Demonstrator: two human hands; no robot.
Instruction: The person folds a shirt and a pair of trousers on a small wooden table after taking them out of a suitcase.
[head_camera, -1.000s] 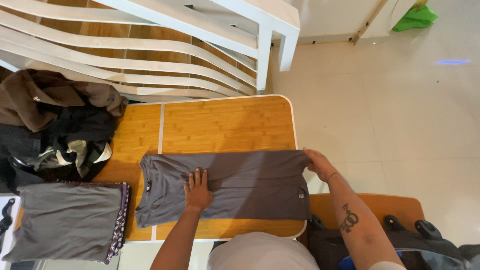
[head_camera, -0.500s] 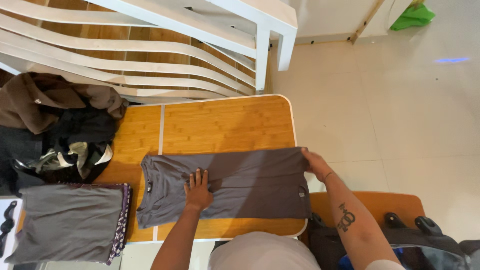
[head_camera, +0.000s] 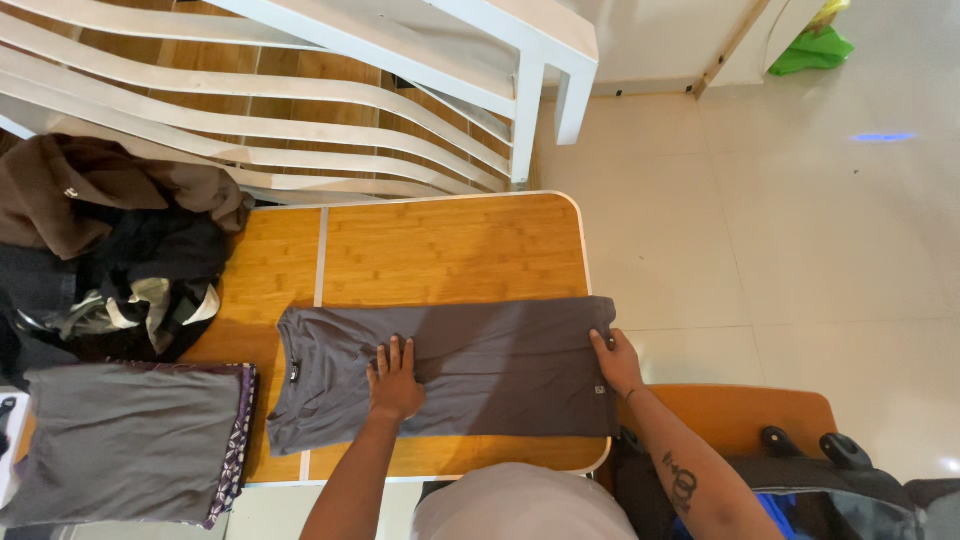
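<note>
Grey tee (head_camera: 500, 360) — under L hand (head_camera: 396, 380), R hand (head_camera: 617, 362)

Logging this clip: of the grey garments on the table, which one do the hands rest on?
The long dark grey T-shirt spread across the wooden table, under the left hand and right hand. The folded grey garment lies untouched at the left.

Right hand (head_camera: 618, 362) is sliding down the grey shirt's (head_camera: 500, 360) right edge, from its upper corner toward mid-edge, lower right of frame; that corner is lying flatter.
</note>
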